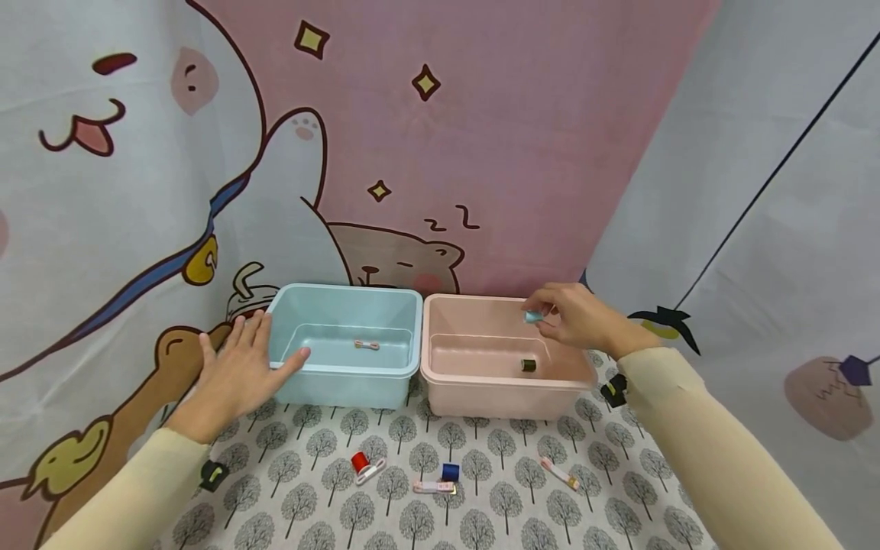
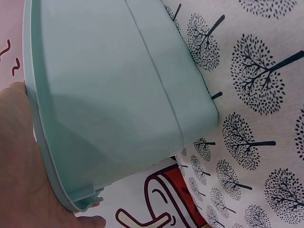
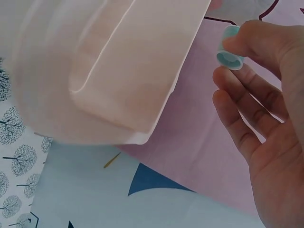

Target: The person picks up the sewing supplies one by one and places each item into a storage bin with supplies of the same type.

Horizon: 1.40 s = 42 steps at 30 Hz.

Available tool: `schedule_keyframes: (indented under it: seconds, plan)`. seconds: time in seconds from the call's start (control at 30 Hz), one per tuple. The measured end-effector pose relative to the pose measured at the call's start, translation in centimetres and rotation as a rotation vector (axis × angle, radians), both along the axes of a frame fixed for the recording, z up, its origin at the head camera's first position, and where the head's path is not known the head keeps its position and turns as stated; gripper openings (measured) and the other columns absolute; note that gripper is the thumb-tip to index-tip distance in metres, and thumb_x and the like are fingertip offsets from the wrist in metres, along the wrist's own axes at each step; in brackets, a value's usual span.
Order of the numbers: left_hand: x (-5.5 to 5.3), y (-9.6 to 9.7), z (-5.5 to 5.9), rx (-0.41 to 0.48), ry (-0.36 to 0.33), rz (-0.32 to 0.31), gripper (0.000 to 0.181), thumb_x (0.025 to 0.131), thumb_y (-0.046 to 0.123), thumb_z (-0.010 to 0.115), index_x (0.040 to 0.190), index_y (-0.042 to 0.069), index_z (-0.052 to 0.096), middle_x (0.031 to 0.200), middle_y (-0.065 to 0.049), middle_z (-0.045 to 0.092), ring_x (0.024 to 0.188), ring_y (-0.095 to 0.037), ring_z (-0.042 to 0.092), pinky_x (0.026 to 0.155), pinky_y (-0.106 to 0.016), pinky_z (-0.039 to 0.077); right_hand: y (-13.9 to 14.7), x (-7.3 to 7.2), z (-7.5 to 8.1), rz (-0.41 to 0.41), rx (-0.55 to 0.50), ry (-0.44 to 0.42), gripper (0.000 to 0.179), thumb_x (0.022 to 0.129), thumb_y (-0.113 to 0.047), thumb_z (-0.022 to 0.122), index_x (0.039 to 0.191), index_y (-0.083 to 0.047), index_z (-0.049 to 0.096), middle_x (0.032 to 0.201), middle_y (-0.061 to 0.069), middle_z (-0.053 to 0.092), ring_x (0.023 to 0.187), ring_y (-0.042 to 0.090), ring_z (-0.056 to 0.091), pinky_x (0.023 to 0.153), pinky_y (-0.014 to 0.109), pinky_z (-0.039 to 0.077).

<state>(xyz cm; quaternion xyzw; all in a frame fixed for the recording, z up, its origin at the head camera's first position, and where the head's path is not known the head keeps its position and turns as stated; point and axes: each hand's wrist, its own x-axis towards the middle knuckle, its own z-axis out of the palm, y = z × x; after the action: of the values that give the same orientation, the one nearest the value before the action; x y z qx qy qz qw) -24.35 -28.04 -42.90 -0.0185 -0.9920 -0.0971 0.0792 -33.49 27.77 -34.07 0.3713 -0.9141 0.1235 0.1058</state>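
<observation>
My right hand (image 1: 574, 317) pinches a light-blue thread spool (image 3: 230, 47) between thumb and fingertips, above the right part of the pink bin (image 1: 505, 399). Inside that bin lies a dark green spool (image 1: 528, 365). With its fingers spread, my left hand (image 1: 237, 374) rests at the left side of the light-blue bin (image 1: 344, 389). The left wrist view has this hand against the bin's rim (image 2: 40, 128). A small pale, banded bundle (image 1: 367, 345) lies on the blue bin's floor.
In front of the bins, a red spool (image 1: 360, 462) lies by a white looped item (image 1: 371, 472). A blue spool (image 1: 450, 472) touches a pale pink strip (image 1: 431, 486). Another pink-and-yellow strip (image 1: 560, 473) lies farther right. A printed cloth (image 1: 516, 137) hangs behind the bins.
</observation>
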Motion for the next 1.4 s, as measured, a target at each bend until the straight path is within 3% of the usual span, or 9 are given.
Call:
schedule_keyframes:
  seconds: [0.27, 0.4, 0.6, 0.7, 0.93, 1.4]
  plan:
    - [0.0, -0.2, -0.1, 0.005, 0.009, 0.001, 0.118, 0.097, 0.089, 0.032, 0.171, -0.001, 0.010, 0.178, -0.027, 0.010, 0.163, -0.057, 0.009, 0.113, -0.091, -0.011, -1.4, -1.9, -0.2, 0.018, 0.022, 0.000, 0.027, 0.089, -0.007, 0.081, 0.116, -0.011, 0.079, 0.106, 0.002, 0.079, 0.095, 0.020, 0.073, 0.085, 0.039, 0.063]
    - [0.0, 0.0, -0.1, -0.001, 0.008, 0.000, 0.118, 0.097, 0.089, 0.031, 0.171, -0.001, 0.010, 0.178, -0.028, 0.010, 0.162, -0.057, 0.010, 0.114, -0.091, -0.011, -1.7, -2.7, -0.3, 0.000, 0.022, -0.040, 0.028, 0.089, -0.006, 0.079, 0.116, -0.012, 0.080, 0.105, 0.002, 0.079, 0.096, 0.020, 0.073, 0.086, 0.042, 0.063]
    - [0.0, 0.1, -0.1, -0.005, 0.013, 0.001, 0.118, 0.097, 0.089, 0.031, 0.171, -0.001, 0.010, 0.178, -0.027, 0.011, 0.162, -0.057, 0.010, 0.114, -0.091, -0.010, -1.9, -3.4, -0.4, -0.029, 0.035, -0.076, 0.029, 0.089, -0.007, 0.078, 0.117, -0.016, 0.080, 0.107, -0.002, 0.079, 0.096, 0.018, 0.073, 0.085, 0.040, 0.062]
    - [0.0, 0.1, -0.1, -0.005, 0.014, 0.001, 0.118, 0.097, 0.089, 0.031, 0.171, -0.001, 0.010, 0.178, -0.027, 0.011, 0.162, -0.057, 0.010, 0.114, -0.091, -0.010, -1.8, -3.4, -0.3, -0.060, 0.050, -0.090, 0.032, 0.090, -0.010, 0.080, 0.122, -0.016, 0.079, 0.113, 0.001, 0.079, 0.103, 0.023, 0.074, 0.091, 0.044, 0.062]
    - [0.1, 0.0, 0.0, -0.007, 0.006, 0.011, 0.119, 0.097, 0.089, 0.030, 0.171, -0.001, 0.011, 0.177, -0.028, 0.012, 0.162, -0.057, 0.010, 0.114, -0.090, -0.010, -1.5, -2.7, 0.1, -0.143, 0.105, -0.099, 0.047, 0.089, -0.016, 0.080, 0.136, -0.016, 0.073, 0.132, 0.009, 0.073, 0.119, 0.033, 0.071, 0.103, 0.054, 0.058]
    - [0.2, 0.1, 0.2, 0.001, 0.001, 0.002, 0.117, 0.098, 0.088, 0.031, 0.171, -0.001, 0.011, 0.177, -0.029, 0.011, 0.162, -0.058, 0.010, 0.113, -0.091, -0.009, -0.1, 0.5, 0.3, -0.131, 0.069, -0.030, 0.040, 0.093, -0.015, 0.078, 0.133, -0.018, 0.074, 0.129, 0.005, 0.073, 0.118, 0.031, 0.071, 0.100, 0.053, 0.059]
